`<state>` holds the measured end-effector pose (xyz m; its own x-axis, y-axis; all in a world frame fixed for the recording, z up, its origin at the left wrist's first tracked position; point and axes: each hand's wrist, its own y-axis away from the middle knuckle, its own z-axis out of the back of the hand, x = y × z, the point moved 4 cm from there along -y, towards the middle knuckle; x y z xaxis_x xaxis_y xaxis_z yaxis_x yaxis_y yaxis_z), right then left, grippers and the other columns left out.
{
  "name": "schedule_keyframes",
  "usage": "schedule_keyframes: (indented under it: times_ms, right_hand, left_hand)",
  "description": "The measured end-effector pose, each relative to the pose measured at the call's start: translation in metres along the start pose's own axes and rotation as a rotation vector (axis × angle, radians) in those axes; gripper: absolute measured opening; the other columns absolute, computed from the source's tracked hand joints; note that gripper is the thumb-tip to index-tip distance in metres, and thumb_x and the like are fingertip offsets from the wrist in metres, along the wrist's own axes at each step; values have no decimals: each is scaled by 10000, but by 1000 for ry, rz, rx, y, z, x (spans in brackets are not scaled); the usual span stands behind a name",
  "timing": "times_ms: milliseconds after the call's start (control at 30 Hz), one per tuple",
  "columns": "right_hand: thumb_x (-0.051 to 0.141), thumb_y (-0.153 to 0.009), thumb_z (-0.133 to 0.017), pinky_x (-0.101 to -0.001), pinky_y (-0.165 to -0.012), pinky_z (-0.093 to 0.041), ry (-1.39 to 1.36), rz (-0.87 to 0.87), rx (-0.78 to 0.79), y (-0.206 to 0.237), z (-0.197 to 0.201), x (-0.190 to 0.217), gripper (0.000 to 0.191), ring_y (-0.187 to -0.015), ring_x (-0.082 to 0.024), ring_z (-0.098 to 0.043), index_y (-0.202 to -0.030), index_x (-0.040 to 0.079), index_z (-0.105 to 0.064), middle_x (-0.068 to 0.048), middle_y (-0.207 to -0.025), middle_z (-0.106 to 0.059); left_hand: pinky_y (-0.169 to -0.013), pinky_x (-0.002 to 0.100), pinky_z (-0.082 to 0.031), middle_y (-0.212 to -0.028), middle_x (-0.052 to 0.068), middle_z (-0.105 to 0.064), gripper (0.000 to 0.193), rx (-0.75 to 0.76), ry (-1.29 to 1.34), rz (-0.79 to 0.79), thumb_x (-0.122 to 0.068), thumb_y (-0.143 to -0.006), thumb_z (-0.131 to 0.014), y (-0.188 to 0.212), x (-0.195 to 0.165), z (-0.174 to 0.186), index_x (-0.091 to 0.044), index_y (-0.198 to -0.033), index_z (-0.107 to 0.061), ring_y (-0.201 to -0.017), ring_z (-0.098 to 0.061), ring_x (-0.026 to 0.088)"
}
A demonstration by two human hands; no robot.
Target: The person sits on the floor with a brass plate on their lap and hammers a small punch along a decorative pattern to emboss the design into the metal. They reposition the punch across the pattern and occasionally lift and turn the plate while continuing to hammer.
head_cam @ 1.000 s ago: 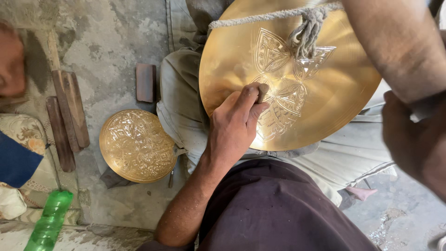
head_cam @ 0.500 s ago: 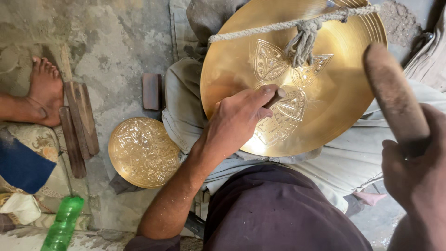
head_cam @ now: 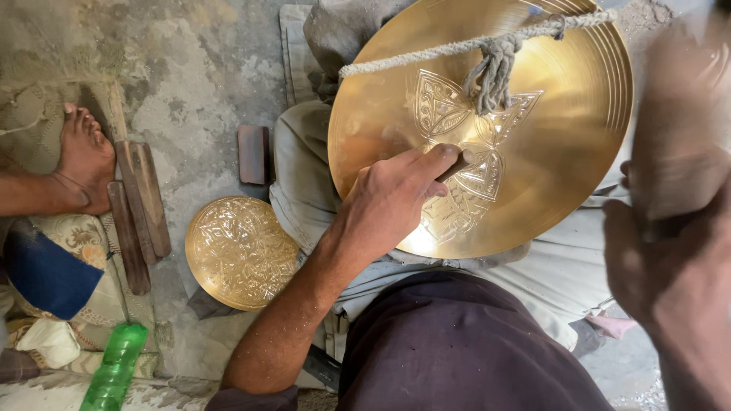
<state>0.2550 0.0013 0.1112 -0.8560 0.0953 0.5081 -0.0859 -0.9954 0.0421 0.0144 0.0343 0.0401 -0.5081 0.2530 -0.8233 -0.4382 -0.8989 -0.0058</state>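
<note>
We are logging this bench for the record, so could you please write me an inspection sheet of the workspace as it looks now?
Surface: rough grey concrete floor.
Job's things: large brass plate on the lap, tied by a rope, partly engraved.
Clutter: small engraved plate, wooden sticks, brown block, green bottle.
Hands: left hand presses a chisel onto the plate; right hand grips a blurred wooden mallet.
Cables: nothing seen.
Surroundings: another person's foot, patterned cloth.

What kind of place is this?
Probably a metal craft workshop on a floor. A big brass plate with engraved patterns lies in the person's lap, the left hand presses a tool to it, and a finished engraved plate lies on the concrete floor.
</note>
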Motion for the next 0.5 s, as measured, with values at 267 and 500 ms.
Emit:
schedule_keyframes:
  times_ms: [267, 500]
  right_hand:
    - [-63, -805, -716, -397, -715, -579, 603, 385, 108, -8, -8, 6, 426, -753, -296, -707, -1221, -9, -637, -177, -904, -715]
    - [5, -956, -711, -338, -754, -553, 472, 309, 109, -10, -9, -9, 419, -813, -241, -676, -1350, -19, -568, -164, -1000, -695]
  left_hand:
    - [-707, 407, -600, -1009, 129, -705, 353, 18, 33, 59, -10, -952, -687, 3, -2, -1, -89, -1277, -575, -912, -769, 291]
    - [-704, 424, -576, -981, 119, -718, 312, -64, -9, 106, -85, -953, -736, 11, -3, -1, -105, -1230, -593, -902, -753, 318]
